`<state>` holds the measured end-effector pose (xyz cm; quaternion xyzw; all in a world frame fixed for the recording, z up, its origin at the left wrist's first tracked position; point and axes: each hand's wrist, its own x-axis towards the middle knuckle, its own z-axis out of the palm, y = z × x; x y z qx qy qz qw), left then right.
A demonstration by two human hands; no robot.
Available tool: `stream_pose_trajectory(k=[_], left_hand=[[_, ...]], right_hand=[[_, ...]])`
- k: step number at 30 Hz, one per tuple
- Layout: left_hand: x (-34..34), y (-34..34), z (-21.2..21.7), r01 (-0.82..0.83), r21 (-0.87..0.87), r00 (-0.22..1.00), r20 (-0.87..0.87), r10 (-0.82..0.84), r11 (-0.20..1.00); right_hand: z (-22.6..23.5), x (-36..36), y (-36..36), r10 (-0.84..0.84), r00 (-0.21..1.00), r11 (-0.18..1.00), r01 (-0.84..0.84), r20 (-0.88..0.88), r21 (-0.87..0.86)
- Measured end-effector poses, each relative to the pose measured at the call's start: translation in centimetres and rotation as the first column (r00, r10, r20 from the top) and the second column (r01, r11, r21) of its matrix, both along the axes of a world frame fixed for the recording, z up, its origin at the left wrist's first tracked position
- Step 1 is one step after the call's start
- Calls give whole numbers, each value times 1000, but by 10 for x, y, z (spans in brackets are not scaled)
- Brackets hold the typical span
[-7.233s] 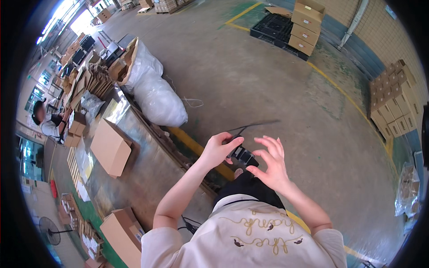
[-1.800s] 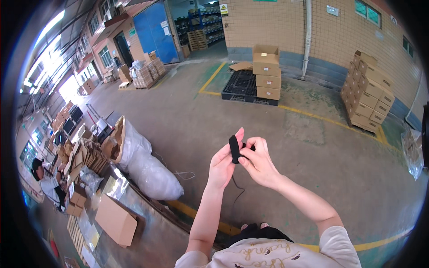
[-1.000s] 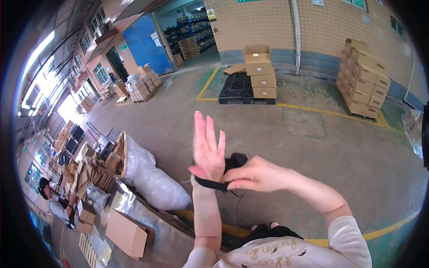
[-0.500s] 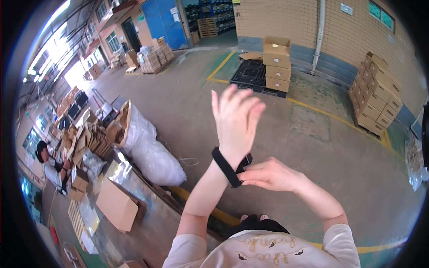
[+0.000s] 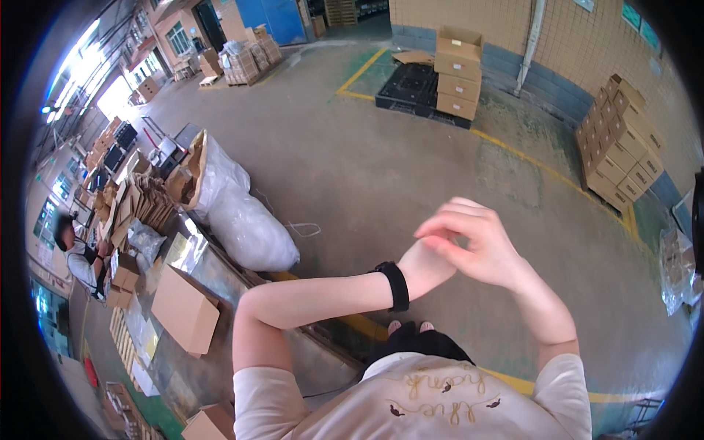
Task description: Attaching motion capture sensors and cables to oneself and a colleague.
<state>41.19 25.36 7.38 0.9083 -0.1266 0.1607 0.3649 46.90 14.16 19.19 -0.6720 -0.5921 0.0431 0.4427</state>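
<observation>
My left forearm reaches across in front of my chest, with a black wristband (image 5: 396,286) round its wrist. Past the band, my left hand (image 5: 429,269) points to the right; its fingers are hidden behind the other hand. My right hand (image 5: 480,238) is raised over my left one, its fingers loosely bent and a gap between thumb and forefinger. Nothing shows in it. Whether the two hands touch, I cannot tell.
To my left a metal-topped table (image 5: 246,323) bears a cardboard box (image 5: 185,312). Beside it slump white plastic sacks (image 5: 253,231). A co-worker (image 5: 81,257) stands at far left. Ahead are a black pallet (image 5: 411,88) with stacked cartons (image 5: 458,81); more cartons (image 5: 620,158) stand right.
My left hand has come down and swung right, from upright with fingers raised to lying across. My right hand has left the wristband and risen over the left hand. The view has tilted downward.
</observation>
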Motion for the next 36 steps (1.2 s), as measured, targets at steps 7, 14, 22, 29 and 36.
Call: stream_pose_trajectory(k=[7, 14, 22, 29, 36], left_hand=[[-44, -41, -5, 32, 249, 979, -203, 20, 968], [-53, -51, -6, 241, 902, 967, -255, -11, 358], [-60, -49, 9, 137, 926, 967, -48, -250, 352], [-68, -53, -7, 127, 927, 972, -45, -232, 353], [-70, -59, 0, 168, 949, 959, -95, -265, 267]], right_hand=[[-41, -1, 25, 438, 798, 691, -594, -414, -413], [-62, -11, 35, 440, 814, 725, -572, -380, -384], [-36, -7, 28, 294, 718, 589, -656, -631, -472], [-47, -9, 19, 397, 720, 654, -657, -569, -376], [-62, -14, 26, 500, 710, 611, -695, -496, -379]])
